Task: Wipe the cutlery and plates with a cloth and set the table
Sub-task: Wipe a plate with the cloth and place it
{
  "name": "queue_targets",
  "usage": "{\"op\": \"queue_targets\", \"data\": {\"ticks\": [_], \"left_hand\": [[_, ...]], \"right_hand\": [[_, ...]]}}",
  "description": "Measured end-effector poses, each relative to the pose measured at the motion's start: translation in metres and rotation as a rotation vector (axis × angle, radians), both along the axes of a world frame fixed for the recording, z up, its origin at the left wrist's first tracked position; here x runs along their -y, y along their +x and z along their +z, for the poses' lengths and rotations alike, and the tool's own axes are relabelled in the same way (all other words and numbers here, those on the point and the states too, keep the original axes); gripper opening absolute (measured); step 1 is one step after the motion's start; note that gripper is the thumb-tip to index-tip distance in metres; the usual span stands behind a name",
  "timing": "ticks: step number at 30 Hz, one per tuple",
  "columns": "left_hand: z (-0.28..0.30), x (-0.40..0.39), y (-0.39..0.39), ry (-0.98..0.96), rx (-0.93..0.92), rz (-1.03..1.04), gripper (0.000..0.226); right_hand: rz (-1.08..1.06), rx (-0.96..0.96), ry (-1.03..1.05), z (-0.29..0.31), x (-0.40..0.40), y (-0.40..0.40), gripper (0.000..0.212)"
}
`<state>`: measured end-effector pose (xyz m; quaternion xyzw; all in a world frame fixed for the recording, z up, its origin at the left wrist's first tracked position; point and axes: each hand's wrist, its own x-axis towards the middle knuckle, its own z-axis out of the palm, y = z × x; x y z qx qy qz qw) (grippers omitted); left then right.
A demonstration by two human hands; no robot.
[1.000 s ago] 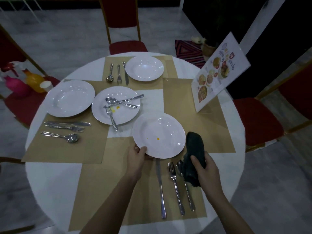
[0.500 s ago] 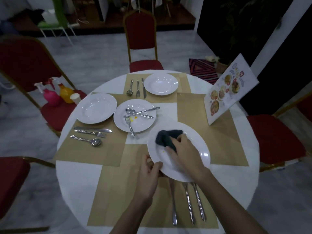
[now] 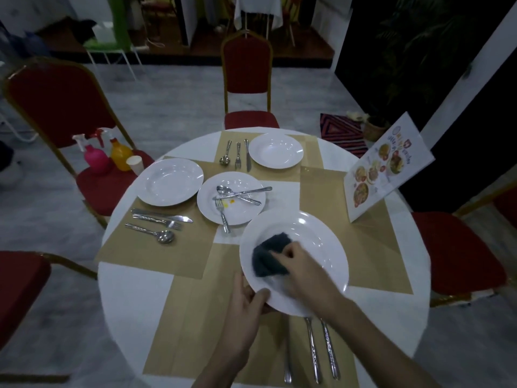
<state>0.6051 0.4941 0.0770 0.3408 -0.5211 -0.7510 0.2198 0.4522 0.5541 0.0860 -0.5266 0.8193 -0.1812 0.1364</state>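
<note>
Head view, looking down on a round white tabletop (image 3: 134, 289) covered with tan paper placemats (image 3: 156, 247).

At the near edge, the left hand (image 3: 246, 312) grips the near rim of a white plate (image 3: 316, 239), its thumb curled over the rim and the other fingers under it. The plate is tilted, with its far side raised towards the middle of the tabletop. The right hand (image 3: 299, 264) presses a dark cloth (image 3: 268, 259) against the inside of this plate, fingers curled round the cloth. The hand and cloth are slightly blurred.

Below the held plate, at the near edge, three pieces of cutlery (image 3: 313, 351) lie side by side on a placemat, handles towards the viewer; their upper ends are hidden by the plate and arm.

In the centre sits a dirty plate (image 3: 246, 214) with yellow specks, carrying a crossed spoon, knife and fork (image 3: 223, 214).

Towards the left edge is a clean plate (image 3: 170, 182), with a knife, fork and spoon (image 3: 165, 236) laid just beside it. At the far edge stands another plate (image 3: 275, 149), with a spoon, fork and knife to its left.

Near the right edge a menu card (image 3: 389, 166) stands upright. Red chairs (image 3: 246, 68) surround the tabletop; the left one holds spray bottles (image 3: 96, 158) and a paper cup (image 3: 135, 164).
</note>
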Motion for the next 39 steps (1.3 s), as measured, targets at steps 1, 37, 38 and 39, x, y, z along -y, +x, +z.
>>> {"op": "queue_targets", "data": {"ticks": [1, 37, 38, 39], "left_hand": [[0.001, 0.003, 0.001, 0.008, -0.009, 0.009, 0.045], [-0.011, 0.003, 0.033, 0.027, 0.043, 0.068, 0.046], [-0.011, -0.002, 0.029, 0.023, 0.05, 0.047, 0.046], [-0.01, -0.006, 0.024, 0.013, 0.055, 0.02, 0.045]], "right_hand": [[0.128, -0.008, 0.024, 0.001, 0.005, 0.016, 0.037], [0.021, -0.202, 0.193, -0.019, -0.05, -0.047, 0.047], [-0.051, -0.172, 0.195, -0.022, -0.043, -0.043, 0.046], [-0.104, -0.112, 0.192, -0.023, -0.032, -0.034, 0.043]]}}
